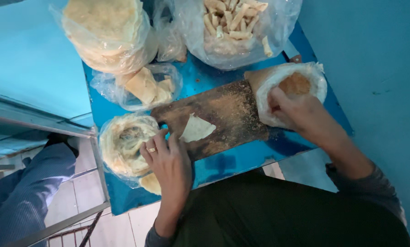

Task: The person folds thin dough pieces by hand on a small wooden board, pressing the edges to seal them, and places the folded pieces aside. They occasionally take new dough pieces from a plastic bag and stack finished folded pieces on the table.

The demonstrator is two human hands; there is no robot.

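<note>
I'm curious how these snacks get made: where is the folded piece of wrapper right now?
In the head view, the folded wrapper lies on the wooden board, just beside the left hand; the right hand reaches into the filling bag.

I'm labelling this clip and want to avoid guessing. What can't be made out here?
Head view only:
- Right hand: fingertips hidden inside the filling bag; grip unclear.
- Left hand: rests on the wooden board beside the wrapper piece; palm side hidden.
- Bag of rolls and wrapper stack: cut off by top edge.
</note>
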